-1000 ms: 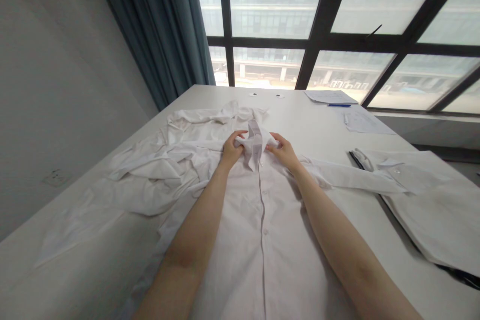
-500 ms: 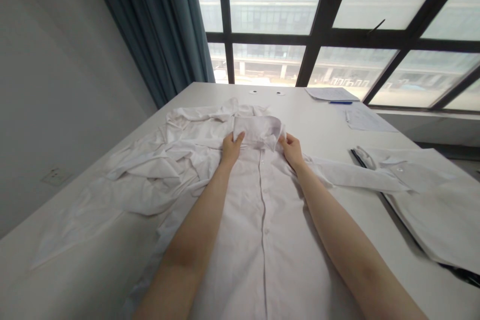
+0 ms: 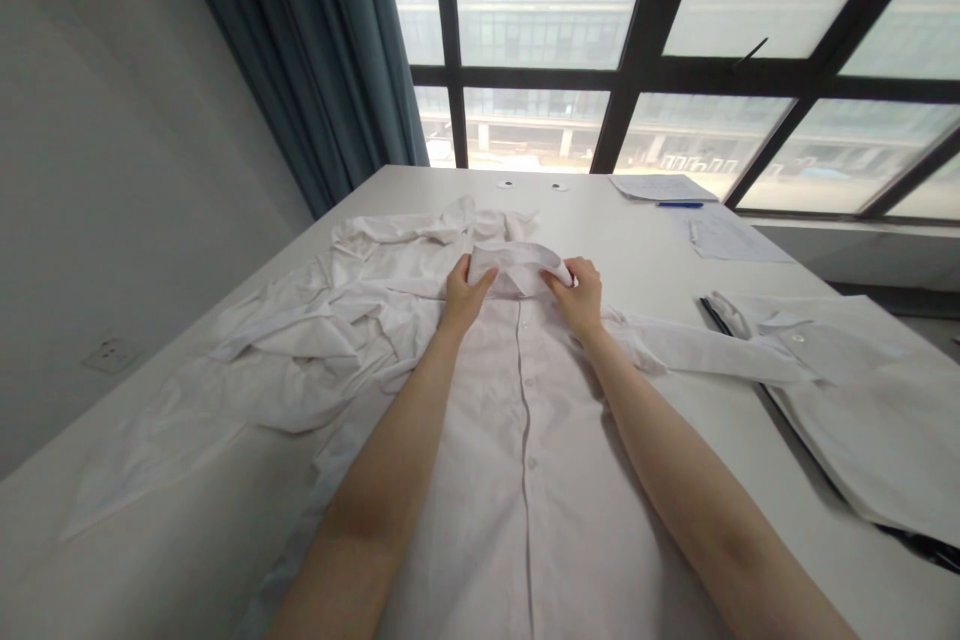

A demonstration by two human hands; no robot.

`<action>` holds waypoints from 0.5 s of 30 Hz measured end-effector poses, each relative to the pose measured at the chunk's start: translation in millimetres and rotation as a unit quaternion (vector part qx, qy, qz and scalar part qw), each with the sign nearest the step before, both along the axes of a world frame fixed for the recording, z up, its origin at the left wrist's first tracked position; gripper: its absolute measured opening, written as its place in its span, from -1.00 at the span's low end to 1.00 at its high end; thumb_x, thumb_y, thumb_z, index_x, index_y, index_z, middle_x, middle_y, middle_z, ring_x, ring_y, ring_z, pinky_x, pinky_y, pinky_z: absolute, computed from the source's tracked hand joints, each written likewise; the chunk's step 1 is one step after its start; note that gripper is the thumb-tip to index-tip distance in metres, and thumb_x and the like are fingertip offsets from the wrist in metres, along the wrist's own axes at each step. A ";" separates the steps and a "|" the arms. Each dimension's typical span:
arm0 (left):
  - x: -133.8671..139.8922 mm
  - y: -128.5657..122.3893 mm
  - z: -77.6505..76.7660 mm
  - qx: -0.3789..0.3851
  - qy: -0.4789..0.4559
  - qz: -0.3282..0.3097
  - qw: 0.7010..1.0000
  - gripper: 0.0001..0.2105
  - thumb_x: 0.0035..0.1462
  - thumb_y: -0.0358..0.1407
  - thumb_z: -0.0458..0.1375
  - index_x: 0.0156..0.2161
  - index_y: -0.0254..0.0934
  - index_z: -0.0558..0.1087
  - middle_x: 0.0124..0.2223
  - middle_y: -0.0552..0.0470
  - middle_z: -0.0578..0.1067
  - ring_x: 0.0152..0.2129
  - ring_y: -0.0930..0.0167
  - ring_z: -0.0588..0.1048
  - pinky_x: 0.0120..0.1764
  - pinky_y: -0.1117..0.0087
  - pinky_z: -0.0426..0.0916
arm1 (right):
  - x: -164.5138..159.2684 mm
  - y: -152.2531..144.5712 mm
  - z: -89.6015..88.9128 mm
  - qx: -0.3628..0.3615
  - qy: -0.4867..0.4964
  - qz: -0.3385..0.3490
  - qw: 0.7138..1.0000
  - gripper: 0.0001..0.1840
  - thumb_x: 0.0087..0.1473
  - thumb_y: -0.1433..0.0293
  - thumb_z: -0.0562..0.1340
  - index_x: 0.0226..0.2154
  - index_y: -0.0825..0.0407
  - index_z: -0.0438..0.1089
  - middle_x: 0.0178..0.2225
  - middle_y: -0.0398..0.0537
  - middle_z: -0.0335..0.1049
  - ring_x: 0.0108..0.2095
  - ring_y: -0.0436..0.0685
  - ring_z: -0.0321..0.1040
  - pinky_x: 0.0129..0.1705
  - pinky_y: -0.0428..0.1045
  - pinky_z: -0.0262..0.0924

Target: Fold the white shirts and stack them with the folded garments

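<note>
A white button-up shirt [image 3: 487,460] lies front up on the white table, its placket running toward me. My left hand [image 3: 466,295] is closed on the left side of its collar [image 3: 517,265], thumb on top. On the collar's right side, my right hand [image 3: 577,295] pinches the fabric between thumb and fingers. The collar stands folded up between both hands, its points near the middle. One sleeve [image 3: 712,350] stretches out to the right. Fingertips behind the collar are partly hidden.
Crumpled white garments [image 3: 322,340] lie along the left. At right, folded white cloth [image 3: 885,410] rests over a dark-edged item. Papers [image 3: 660,188] and a blue pen [image 3: 679,205] lie at the far right, near the window. A blue curtain [image 3: 315,50] hangs behind the table.
My right hand has turned inward and brought the right side of the collar over toward the middle. My left hand has barely shifted, its thumb still on the collar.
</note>
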State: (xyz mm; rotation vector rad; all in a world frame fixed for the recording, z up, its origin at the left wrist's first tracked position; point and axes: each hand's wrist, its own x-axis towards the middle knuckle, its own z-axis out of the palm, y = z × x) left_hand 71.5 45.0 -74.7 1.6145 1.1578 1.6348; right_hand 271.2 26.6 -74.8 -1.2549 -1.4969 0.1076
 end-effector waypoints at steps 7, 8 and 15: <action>3.0 -6.4 3.0 -0.010 0.000 -0.025 1.000 -0.62 -0.01 -0.11 0.32 -0.15 -0.30 0.43 -0.17 -0.08 0.57 -0.22 0.28 0.53 -0.10 0.27 0.43 | 0.1 -2.1 -3.3 -0.013 0.007 0.012 1.000 -0.69 0.14 0.12 0.14 -0.46 -0.01 0.29 -0.48 -0.16 0.31 -0.40 0.09 0.18 -0.22 0.01 0.09; 4.2 -7.6 3.6 -0.021 0.006 -0.025 0.999 -0.61 -0.06 -0.15 0.36 -0.14 -0.30 0.44 -0.17 -0.08 0.57 -0.22 0.28 0.54 -0.11 0.27 0.44 | -0.7 -2.9 -3.0 -0.015 0.006 0.015 1.000 -0.69 0.14 0.11 0.14 -0.46 -0.01 0.30 -0.50 -0.18 0.31 -0.42 0.08 0.18 -0.22 0.00 0.09; 5.7 -6.6 1.0 -0.032 0.055 0.022 0.998 -0.72 0.04 -0.24 0.29 -0.16 -0.36 0.51 -0.13 -0.13 0.59 -0.15 0.23 0.53 -0.04 0.22 0.40 | -1.9 -3.8 -3.4 -0.025 0.009 -0.004 1.000 -0.66 0.12 0.11 0.15 -0.54 -0.04 0.27 -0.65 -0.24 0.15 -0.50 0.08 0.10 -0.20 0.02 0.09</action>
